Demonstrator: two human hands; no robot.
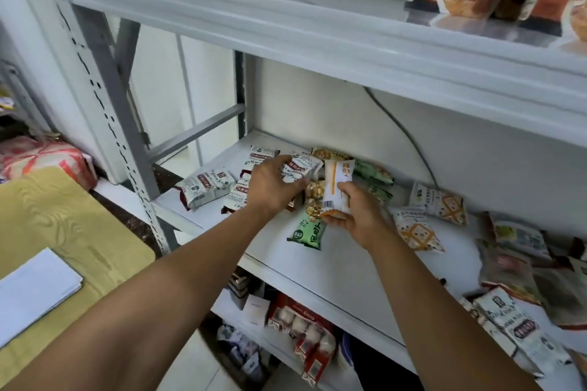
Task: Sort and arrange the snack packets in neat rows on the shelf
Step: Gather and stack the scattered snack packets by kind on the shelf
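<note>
Head view: your left hand point(271, 189) curls round a maroon-labelled packet point(300, 168) held over the shelf point(333, 267). Your right hand point(360, 214) pinches an orange-striped packet point(336, 182) upright beside it, above the green packet point(308, 232)

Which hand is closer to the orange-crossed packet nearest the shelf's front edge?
Right. The right hand, gripping a white packet, is just left of the orange-crossed packet; the left hand, gripping a maroon-labelled packet, is farther left.
</note>
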